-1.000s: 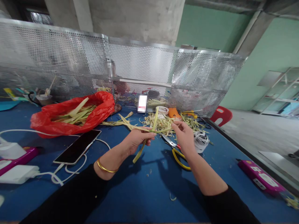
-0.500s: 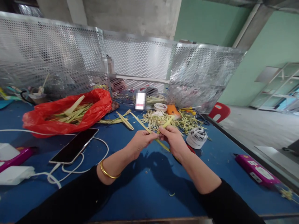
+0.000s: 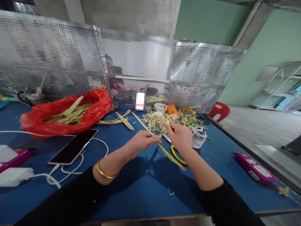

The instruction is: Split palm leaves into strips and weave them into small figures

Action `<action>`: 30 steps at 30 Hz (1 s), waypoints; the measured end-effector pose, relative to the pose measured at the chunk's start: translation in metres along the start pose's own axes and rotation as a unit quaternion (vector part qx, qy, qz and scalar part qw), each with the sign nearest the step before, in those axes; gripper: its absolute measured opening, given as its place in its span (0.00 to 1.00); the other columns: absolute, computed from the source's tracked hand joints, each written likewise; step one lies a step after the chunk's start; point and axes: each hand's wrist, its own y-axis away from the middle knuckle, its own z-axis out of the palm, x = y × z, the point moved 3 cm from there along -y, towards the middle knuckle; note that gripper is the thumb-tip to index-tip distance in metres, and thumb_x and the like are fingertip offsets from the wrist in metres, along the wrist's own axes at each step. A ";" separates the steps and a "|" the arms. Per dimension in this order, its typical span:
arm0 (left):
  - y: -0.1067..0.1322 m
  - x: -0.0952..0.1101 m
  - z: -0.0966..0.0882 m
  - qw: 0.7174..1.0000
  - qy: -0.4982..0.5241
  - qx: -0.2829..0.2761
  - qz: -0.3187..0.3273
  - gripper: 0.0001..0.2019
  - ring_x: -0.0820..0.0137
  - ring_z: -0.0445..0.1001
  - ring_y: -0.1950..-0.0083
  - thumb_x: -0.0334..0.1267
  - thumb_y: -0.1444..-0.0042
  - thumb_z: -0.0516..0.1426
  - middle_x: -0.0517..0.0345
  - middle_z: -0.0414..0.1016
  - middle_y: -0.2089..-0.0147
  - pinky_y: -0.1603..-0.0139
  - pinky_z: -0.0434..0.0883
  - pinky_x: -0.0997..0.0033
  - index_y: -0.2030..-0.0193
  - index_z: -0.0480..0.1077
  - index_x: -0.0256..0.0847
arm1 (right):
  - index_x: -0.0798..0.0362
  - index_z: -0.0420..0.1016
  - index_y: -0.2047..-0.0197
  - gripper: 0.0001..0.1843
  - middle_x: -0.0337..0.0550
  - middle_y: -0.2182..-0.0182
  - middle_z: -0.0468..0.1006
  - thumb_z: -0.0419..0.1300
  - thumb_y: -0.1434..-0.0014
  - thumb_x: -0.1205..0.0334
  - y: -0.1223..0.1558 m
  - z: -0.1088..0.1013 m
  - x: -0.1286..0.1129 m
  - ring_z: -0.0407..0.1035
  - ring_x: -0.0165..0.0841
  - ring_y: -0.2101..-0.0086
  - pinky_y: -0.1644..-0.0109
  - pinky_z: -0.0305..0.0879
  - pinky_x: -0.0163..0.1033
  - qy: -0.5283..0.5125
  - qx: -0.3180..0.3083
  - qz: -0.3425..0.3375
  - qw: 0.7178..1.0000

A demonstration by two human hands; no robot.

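Note:
A long pale-green leaf strip (image 3: 168,155) slants across the table's middle, from upper left to lower right. My left hand (image 3: 142,142) is closed on it, pinching it between thumb and fingers. Just to the right, my right hand (image 3: 180,135) has its fingers curled together around a short yellow-green end of leaf (image 3: 162,131) that rises from the pinch. Whether that end belongs to the same strip I cannot tell. Under my right hand lie scissors with yellow handles (image 3: 174,153), partly hidden by the wrist. A pile of leaf scraps (image 3: 151,121) spreads behind both hands.
A red plastic bag (image 3: 30,121) of leaf strips stands left, with a phone (image 3: 74,147) and white cables before it. A white tape roll (image 3: 198,139) sits right of my hand, a purple box (image 3: 255,168) farther right. A perforated metal screen (image 3: 141,59) closes the back; a person sits behind it.
My right hand has moved slightly right, away from the left, uncovering the yellow-handled scissors. More of the leaf strip shows at lower right. My left hand keeps its pinch.

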 end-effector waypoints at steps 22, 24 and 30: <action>0.007 -0.001 0.019 0.990 -0.122 -0.073 0.010 0.18 0.79 0.43 0.81 0.43 0.53 0.57 0.70 0.45 0.86 0.79 0.42 0.72 0.87 0.57 0.40 | 0.53 0.65 0.82 0.12 0.31 0.84 0.59 0.62 0.54 0.61 0.024 0.028 -0.009 0.52 0.25 0.79 0.75 0.50 0.33 -0.149 -0.072 0.021 0.986; 0.007 -0.002 0.020 0.989 -0.118 -0.083 0.006 0.17 0.79 0.46 0.82 0.42 0.53 0.56 0.69 0.49 0.87 0.80 0.44 0.73 0.87 0.59 0.39 | 0.53 0.65 0.82 0.11 0.31 0.84 0.59 0.62 0.54 0.61 0.025 0.029 -0.007 0.52 0.25 0.79 0.74 0.50 0.33 -0.144 -0.060 0.019 0.988; 0.006 -0.004 0.022 0.990 -0.085 -0.109 0.002 0.13 0.78 0.53 0.82 0.41 0.53 0.57 0.66 0.57 0.86 0.79 0.49 0.74 0.84 0.70 0.37 | 0.52 0.63 0.81 0.12 0.31 0.83 0.58 0.61 0.51 0.61 0.025 0.031 -0.002 0.53 0.26 0.78 0.73 0.53 0.33 -0.106 -0.052 -0.021 0.993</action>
